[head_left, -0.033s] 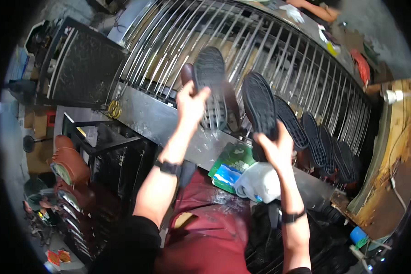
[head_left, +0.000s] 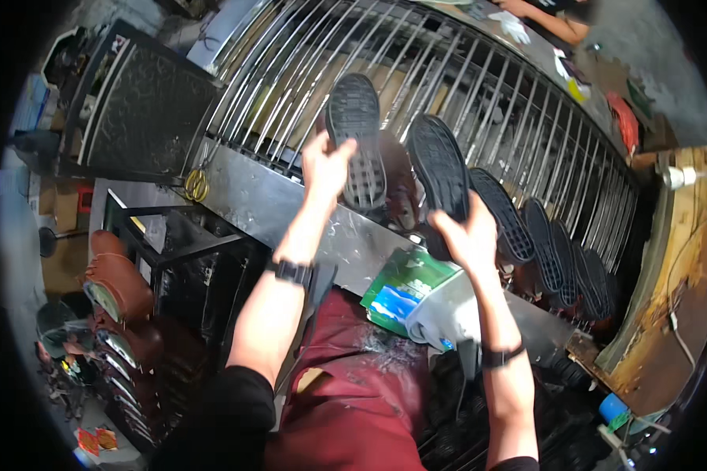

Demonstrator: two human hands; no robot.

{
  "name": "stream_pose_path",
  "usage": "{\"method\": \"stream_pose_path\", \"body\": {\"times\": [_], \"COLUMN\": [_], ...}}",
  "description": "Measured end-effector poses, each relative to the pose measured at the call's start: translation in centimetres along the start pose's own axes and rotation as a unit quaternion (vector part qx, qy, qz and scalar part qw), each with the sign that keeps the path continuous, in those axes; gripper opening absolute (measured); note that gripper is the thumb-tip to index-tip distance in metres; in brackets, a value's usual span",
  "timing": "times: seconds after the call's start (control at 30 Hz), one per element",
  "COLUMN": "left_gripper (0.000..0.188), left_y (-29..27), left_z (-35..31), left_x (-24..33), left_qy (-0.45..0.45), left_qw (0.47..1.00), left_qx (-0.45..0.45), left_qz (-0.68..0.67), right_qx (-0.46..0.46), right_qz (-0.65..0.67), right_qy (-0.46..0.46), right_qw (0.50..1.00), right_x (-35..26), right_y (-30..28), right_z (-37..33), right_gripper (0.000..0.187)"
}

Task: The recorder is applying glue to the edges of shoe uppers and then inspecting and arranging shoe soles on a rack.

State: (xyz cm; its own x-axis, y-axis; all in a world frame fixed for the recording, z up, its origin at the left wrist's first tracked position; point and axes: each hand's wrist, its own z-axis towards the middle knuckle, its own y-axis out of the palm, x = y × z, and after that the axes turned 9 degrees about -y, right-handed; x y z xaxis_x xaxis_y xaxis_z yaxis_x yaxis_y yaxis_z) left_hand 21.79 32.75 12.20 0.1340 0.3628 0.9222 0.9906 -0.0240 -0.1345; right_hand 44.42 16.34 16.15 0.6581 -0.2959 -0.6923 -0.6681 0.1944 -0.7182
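My left hand (head_left: 327,166) grips a black shoe sole (head_left: 363,129) by its left edge, thumb across the tread, which faces me. Brown leather shows behind that sole; whether it is joined to it I cannot tell. To the right, my right hand (head_left: 470,235) is closed round the lower end of a second black sole (head_left: 438,161), tilted with its tread toward me. Between the two, a dark brown shoe (head_left: 401,188) is partly hidden. Several more black soles (head_left: 503,216) stand in a row along the rollers on the right, with reddish-brown leather under some.
A metal roller conveyor (head_left: 291,86) with a steel edge (head_left: 247,196) runs ahead of me. A green box (head_left: 401,286) and white wrap are near my lap. Yellow-handled scissors (head_left: 197,184) hang at left, above racked brown shoes (head_left: 118,275). Another person's arm (head_left: 554,23) reaches in at the far side.
Both hands and the soles they hold have shifted slightly up and to the left. The left sole shows sharper now, and more of the brown shoe between the two is visible.
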Motion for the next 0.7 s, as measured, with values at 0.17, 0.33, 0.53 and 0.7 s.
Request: {"method": "stream_pose_path", "body": {"times": [0.17,0.33,0.53,0.7], "left_gripper": [0.023,0.027,0.035,0.049], "left_y": [-2.8,-3.0,-5.3,-6.9], "left_z": [10.6,10.2,9.8,3.8], "left_x": [-7.3,-7.6,-10.1,-13.2], "left_qy": [-0.201,-0.201,-0.146,-0.065], "left_qw": [0.977,0.974,0.959,0.975], "left_qx": [0.063,-0.007,-0.114,-0.056], "left_qz": [-0.033,-0.102,-0.214,-0.203], "right_qx": [-0.165,-0.166,-0.132,-0.009], "right_qz": [-0.197,-0.268,-0.323,-0.121], "right_qy": [0.042,0.008,-0.164,-0.218], "right_qw": [0.966,0.949,0.923,0.968], "right_x": [-5.0,-4.0,-8.5,-12.6], "right_y": [10.6,12.2,8.8,2.0], "right_z": [10.3,9.7,5.1,-6.9], "right_gripper": [0.078,0.081,0.078,0.05]}}
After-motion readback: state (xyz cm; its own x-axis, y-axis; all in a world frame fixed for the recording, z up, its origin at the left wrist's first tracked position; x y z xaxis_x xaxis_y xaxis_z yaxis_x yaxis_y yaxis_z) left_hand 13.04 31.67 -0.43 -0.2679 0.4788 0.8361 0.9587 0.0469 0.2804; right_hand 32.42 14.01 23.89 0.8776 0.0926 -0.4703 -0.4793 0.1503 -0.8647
